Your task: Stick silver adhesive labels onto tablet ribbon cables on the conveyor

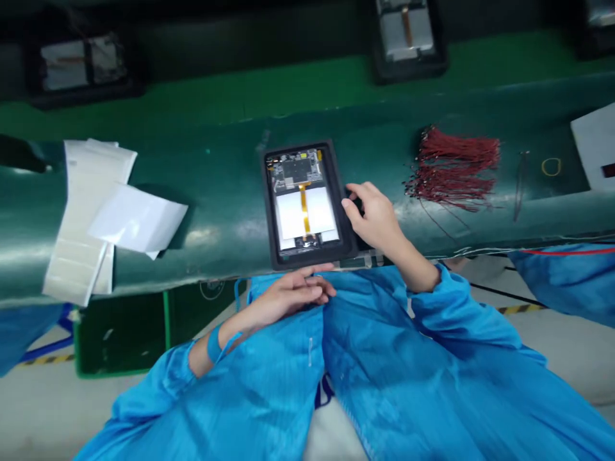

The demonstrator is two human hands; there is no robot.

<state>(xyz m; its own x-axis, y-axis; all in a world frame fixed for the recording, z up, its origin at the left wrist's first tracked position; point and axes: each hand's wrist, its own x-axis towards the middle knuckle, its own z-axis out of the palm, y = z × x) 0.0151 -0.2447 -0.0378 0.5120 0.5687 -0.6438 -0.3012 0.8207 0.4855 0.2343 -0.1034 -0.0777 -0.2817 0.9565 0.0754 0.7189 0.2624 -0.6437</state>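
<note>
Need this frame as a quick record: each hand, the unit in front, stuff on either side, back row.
left hand: by the near edge of the black tray, no held item visible
right hand: at the tray's right side, fingers bent; contact unclear
unit: opened device in the tray, circuit board at far end, white panels nearer, gold strip between them
left side: white sheet over pale strips
right side: red wires, bunched
back row: more opened units, blurred
</note>
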